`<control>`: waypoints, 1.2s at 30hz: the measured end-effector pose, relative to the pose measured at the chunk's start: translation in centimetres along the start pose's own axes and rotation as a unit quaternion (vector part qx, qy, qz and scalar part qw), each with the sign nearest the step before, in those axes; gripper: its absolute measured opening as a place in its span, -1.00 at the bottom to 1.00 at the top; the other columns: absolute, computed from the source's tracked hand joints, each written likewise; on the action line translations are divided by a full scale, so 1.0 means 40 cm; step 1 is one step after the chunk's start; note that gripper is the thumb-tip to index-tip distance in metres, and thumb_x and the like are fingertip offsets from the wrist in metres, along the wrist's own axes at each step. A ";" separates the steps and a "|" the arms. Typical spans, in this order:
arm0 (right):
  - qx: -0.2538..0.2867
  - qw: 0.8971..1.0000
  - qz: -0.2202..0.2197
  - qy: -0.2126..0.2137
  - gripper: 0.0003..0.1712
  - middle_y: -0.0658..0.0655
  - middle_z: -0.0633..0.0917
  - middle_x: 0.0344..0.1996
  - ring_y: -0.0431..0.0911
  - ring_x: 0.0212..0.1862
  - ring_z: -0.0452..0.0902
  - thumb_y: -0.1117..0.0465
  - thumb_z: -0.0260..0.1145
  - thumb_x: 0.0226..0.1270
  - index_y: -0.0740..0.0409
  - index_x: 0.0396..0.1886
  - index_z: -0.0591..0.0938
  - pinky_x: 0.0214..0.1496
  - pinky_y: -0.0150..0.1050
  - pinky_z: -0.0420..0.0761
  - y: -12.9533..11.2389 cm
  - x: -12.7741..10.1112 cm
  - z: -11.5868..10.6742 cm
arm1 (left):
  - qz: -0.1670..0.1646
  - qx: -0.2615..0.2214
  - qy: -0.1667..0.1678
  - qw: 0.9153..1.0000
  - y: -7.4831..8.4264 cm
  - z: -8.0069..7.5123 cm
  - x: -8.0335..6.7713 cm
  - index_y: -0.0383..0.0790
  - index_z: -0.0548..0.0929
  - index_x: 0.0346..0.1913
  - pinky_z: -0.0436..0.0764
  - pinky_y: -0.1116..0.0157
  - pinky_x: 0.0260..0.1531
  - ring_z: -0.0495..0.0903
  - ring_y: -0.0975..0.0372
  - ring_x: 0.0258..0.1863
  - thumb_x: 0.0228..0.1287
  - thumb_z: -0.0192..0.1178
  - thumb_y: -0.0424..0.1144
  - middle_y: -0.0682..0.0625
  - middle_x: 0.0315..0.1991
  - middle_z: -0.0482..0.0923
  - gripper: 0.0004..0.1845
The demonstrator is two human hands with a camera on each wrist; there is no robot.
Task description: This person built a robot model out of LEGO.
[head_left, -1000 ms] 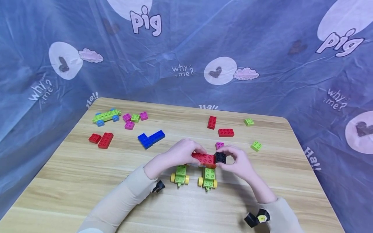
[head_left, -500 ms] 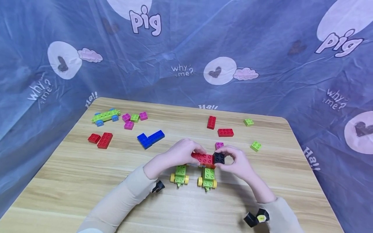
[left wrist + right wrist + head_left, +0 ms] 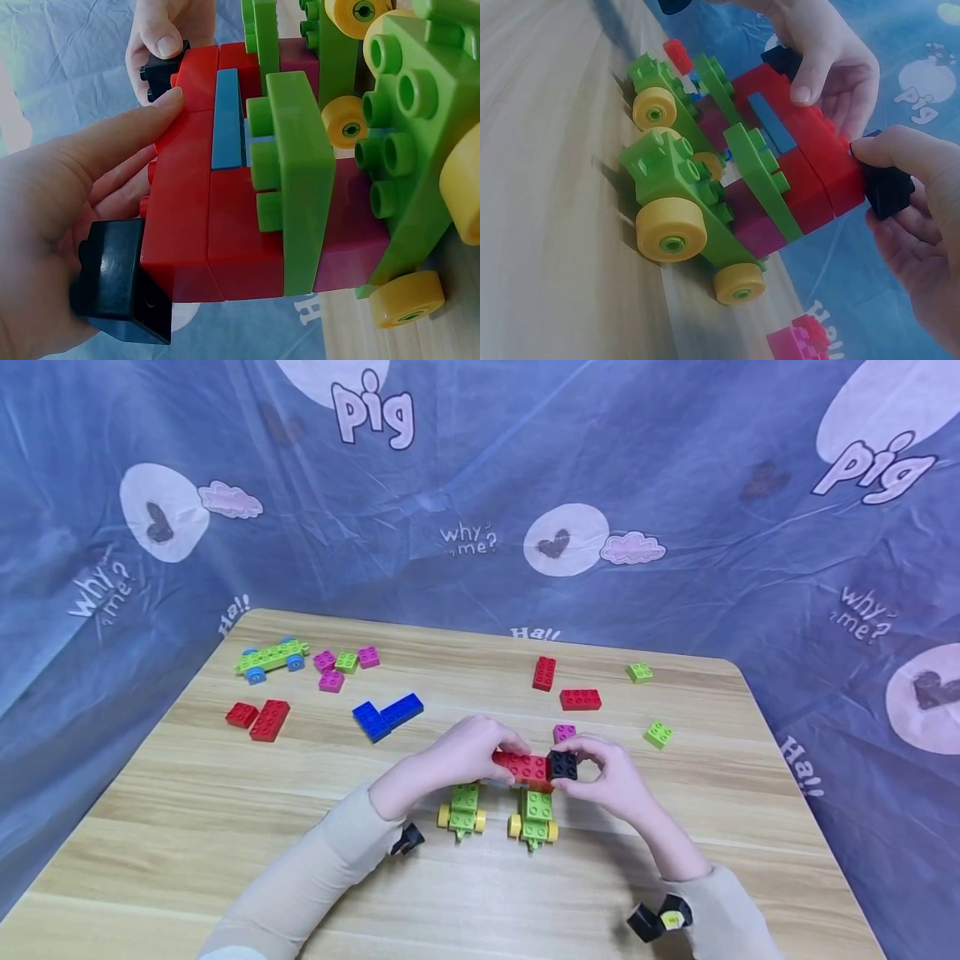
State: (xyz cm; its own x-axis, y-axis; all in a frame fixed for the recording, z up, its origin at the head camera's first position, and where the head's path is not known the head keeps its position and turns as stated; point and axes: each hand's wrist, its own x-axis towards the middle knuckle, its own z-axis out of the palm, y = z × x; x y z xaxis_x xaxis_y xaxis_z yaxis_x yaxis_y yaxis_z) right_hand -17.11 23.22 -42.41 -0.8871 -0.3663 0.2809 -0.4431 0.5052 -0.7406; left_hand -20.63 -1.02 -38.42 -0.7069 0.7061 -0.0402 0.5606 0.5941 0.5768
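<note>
Head view: both hands work at the middle of the tabletop (image 3: 225, 827). The left hand (image 3: 457, 758) curls its grip over the left end of the brick model (image 3: 525, 770), whose red top layer rides on two green wheeled bases (image 3: 534, 818). The right hand (image 3: 611, 777) pinches a black brick (image 3: 562, 766) against the right end of the red layer. A pink brick (image 3: 564, 732) lies just beyond the right grip; loose red, blue and green bricks lie well apart from both grips.

Left wrist view: the left hand (image 3: 67, 217) grasps the model (image 3: 225, 217), fingers laid along the red layer, with a second black brick (image 3: 120, 289) against the palm at that end. Whether this brick is seated cannot be told. The far black brick (image 3: 161, 75) sits under the right thumb.

Right wrist view: the right hand (image 3: 922, 217) pinches the black brick (image 3: 889, 187) between thumb and fingers, touching the red end face of the model (image 3: 780, 180). The yellow wheels (image 3: 671, 232) rest on the tabletop.

Judgement: the step in hand is seating the black brick. It calls for squaring the brick to the red end before pressing, pushing straight toward the left grip, which should brace the opposite end. The wheels may roll, so the model should be held firmly; a skewed push could split the red layers.
</note>
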 end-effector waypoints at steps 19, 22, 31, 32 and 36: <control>-0.015 0.999 0.030 -0.042 -0.58 0.08 0.74 -0.22 -0.27 -0.25 0.57 0.35 0.55 -0.06 0.19 -0.11 0.72 -0.06 -0.23 0.63 -0.011 0.015 -0.007 | 0.000 -0.006 0.002 1.000 -0.001 -0.001 -0.002 -0.15 0.72 0.03 0.55 0.22 0.13 0.68 0.21 -0.02 0.01 0.50 -0.23 0.03 -0.04 0.74 -0.56; -0.027 0.998 0.026 -0.042 -0.58 0.08 0.74 -0.22 -0.26 -0.26 0.58 0.35 0.54 -0.07 0.19 -0.11 0.72 -0.09 -0.24 0.63 -0.018 0.015 -0.007 | 0.000 -0.002 0.001 1.000 -0.001 -0.001 -0.002 -0.15 0.72 0.03 0.56 0.24 0.12 0.68 0.22 -0.02 0.01 0.50 -0.23 0.04 -0.03 0.73 -0.56; -0.049 0.998 0.009 -0.028 -0.57 0.09 0.74 -0.21 -0.25 -0.26 0.59 0.35 0.55 -0.09 0.20 -0.12 0.72 -0.13 -0.28 0.64 -0.026 0.011 -0.008 | -0.003 -0.008 0.001 1.000 0.002 -0.001 -0.001 -0.14 0.72 0.03 0.58 0.25 0.11 0.68 0.22 -0.02 0.00 0.50 -0.24 0.04 -0.04 0.73 -0.55; -0.047 0.998 0.010 -0.029 -0.57 0.09 0.74 -0.22 -0.25 -0.26 0.59 0.35 0.55 -0.09 0.20 -0.12 0.72 -0.12 -0.27 0.64 -0.026 0.012 -0.008 | -0.004 -0.009 0.001 1.000 0.003 -0.001 -0.001 -0.14 0.72 0.03 0.57 0.25 0.11 0.68 0.22 -0.02 0.00 0.50 -0.25 0.04 -0.03 0.73 -0.55; -0.039 0.999 0.018 -0.032 -0.57 0.08 0.74 -0.22 -0.27 -0.27 0.58 0.35 0.55 -0.09 0.20 -0.11 0.72 -0.10 -0.27 0.64 -0.025 0.012 -0.009 | -0.005 -0.009 -0.003 1.000 0.004 -0.002 0.000 -0.14 0.72 0.04 0.58 0.26 0.11 0.68 0.22 -0.01 0.01 0.50 -0.24 0.04 -0.02 0.73 -0.55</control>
State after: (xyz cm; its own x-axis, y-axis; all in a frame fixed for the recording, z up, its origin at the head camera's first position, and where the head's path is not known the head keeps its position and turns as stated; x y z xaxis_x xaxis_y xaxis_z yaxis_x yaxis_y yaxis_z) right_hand -17.13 22.84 -41.33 -0.8941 -0.3940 0.2132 -0.4212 0.5773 -0.6995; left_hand -20.56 -0.96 -38.27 -0.7104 0.7020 -0.0508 0.5456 0.5948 0.5904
